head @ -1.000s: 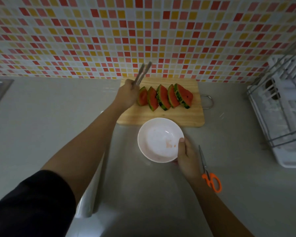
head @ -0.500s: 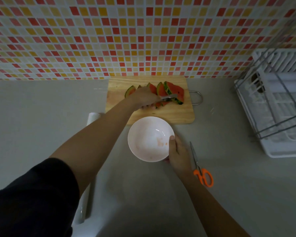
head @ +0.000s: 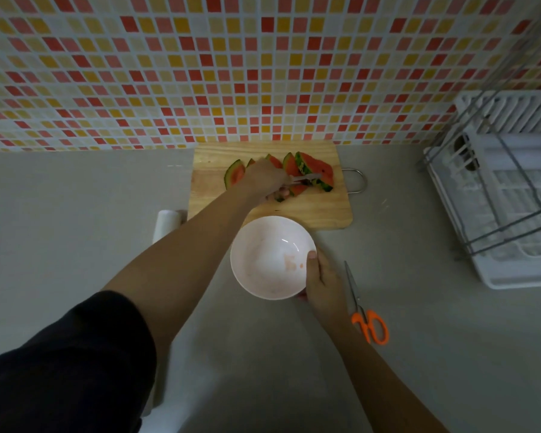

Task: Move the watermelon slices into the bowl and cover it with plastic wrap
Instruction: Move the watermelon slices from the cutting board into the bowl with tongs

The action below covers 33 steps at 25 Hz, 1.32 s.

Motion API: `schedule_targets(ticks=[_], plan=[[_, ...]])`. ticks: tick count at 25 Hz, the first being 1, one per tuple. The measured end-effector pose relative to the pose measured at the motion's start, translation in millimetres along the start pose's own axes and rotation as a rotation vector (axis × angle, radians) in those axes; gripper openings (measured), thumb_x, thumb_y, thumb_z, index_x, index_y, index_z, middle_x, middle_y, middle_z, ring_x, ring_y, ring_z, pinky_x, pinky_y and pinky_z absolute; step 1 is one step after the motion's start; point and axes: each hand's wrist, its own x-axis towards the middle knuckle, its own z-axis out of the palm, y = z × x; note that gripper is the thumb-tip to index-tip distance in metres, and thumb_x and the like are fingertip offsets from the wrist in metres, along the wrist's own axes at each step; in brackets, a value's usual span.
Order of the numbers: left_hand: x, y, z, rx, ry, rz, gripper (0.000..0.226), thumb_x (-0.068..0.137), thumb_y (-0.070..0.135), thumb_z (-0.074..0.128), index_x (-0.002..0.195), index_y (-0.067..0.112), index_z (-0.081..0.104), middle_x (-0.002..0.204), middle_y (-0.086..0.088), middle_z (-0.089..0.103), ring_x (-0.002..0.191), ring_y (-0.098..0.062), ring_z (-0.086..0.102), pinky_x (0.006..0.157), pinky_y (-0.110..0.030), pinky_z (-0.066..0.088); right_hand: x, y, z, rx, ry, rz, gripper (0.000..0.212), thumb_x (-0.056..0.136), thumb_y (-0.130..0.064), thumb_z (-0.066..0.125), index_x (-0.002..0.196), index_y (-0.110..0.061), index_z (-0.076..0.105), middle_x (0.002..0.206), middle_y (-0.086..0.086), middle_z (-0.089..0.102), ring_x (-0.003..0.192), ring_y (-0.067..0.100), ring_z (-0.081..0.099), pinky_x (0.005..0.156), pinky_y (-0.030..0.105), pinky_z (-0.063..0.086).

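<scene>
**Head view: tongs at the watermelon, bowl steadied**

Scene: grey counter (head: pixel 75 220) against a wall of small red, orange and yellow mosaic tiles (head: pixel 231 73). Light is dim.

Task items:
- Wooden cutting board (head: pixel 322 210) lies at the back of the counter, touching the wall; a metal loop handle sticks out of its right edge.
- Watermelon slices (head: pixel 314 167) are all on the board, in a loose row of red flesh and green rind. The leftmost slice stands a little apart; the middle ones are partly hidden by the hand, so an exact count is not possible.
- Bowl (head: pixel 263 239), white and round, sits on the counter just in front of the board, its far rim overlapping the board's near edge in this view. Faint pink smears show on its inner wall.
- Plastic wrap roll (head: pixel 166 221) lies on the counter left of the board, mostly covered by the left forearm.

Hands:
- Left hand (head: pixel 264 179) reaches over the board, fingers curled round a pair of metal tongs (head: pixel 306 177). The tong tips point right and meet the rightmost slices; whether a slice is pinched between them cannot be told.
- Right hand (head: pixel 324 282) holds the bowl at its near-right side, thumb over the rim, fingers wrapped under and outside.

Other: orange-handled scissors (head: pixel 367 320) lie closed on the counter just right of the right hand, blades pointing away. A white dish rack (head: pixel 512 220) with wire frame stands at the far right. A dark sleeve (head: pixel 60 354) covers the left upper arm.
</scene>
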Motion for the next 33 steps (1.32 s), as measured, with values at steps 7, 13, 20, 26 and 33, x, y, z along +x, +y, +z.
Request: schedule_targets(ticks=[7, 13, 20, 26, 33], plan=[[-70.3, -64.9, -77.6, -0.106, -0.143, 0.227, 0.020, 0.084, 0.016, 0.068, 0.068, 0.004, 0.073, 0.048, 0.001, 0.050, 0.041, -0.009, 0.031, 0.041, -0.019, 0.025, -2.6, -3.5, 0.7, 0.038, 0.000, 0.009, 0.041, 0.096, -0.053, 0.027, 0.090, -0.038, 0.064, 0.086, -0.012, 0.070, 0.077, 0.008, 0.068, 0.054, 0.027, 0.057], [-113.7, -103.1, -84.1, 0.169, -0.235, 0.189, 0.014, 0.081, 0.013, 0.068, 0.073, 0.005, 0.075, 0.056, -0.003, 0.062, 0.050, -0.009, 0.045, 0.049, -0.019, 0.033, 2.9, -4.0, 4.7, 0.039, 0.034, 0.020, 0.045, 0.098, -0.047, 0.026, 0.091, -0.023, 0.064, 0.080, 0.002, 0.067, 0.066, 0.012, 0.067, 0.045, 0.028, 0.055], [-118.4, -75.9, -52.5, 0.677, -0.298, 0.110, 0.033, 0.085, 0.038, 0.056, 0.066, 0.012, 0.065, 0.058, 0.000, 0.064, 0.044, -0.009, 0.051, 0.047, -0.017, 0.041, 2.0, -10.5, 3.2, 0.058, -0.003, 0.032, 0.039, 0.099, -0.043, 0.027, 0.092, -0.027, 0.062, 0.090, 0.009, 0.068, 0.081, 0.025, 0.068, 0.051, 0.033, 0.058], [-121.1, -50.4, -82.5, 0.681, -0.109, 0.166, 0.049, 0.078, 0.057, 0.060, 0.073, 0.010, 0.073, 0.069, 0.000, 0.071, 0.064, -0.016, 0.063, 0.061, -0.026, 0.049, 3.6, -12.1, 2.7, 0.071, 0.019, 0.011, 0.034, 0.099, -0.040, 0.030, 0.094, -0.026, 0.060, 0.087, 0.003, 0.064, 0.081, 0.022, 0.066, 0.043, 0.028, 0.055], [-67.1, -36.7, -41.1, 0.083, 0.109, 0.083, 0.032, 0.082, 0.034, 0.064, 0.068, 0.005, 0.065, 0.064, -0.004, 0.066, 0.052, -0.015, 0.049, 0.051, -0.025, 0.040, 5.7, -8.6, 1.6, 0.089, 0.012, 0.059, 0.039, 0.099, -0.043, 0.031, 0.098, -0.018, 0.062, 0.084, 0.006, 0.067, 0.074, 0.021, 0.067, 0.043, 0.027, 0.054]])
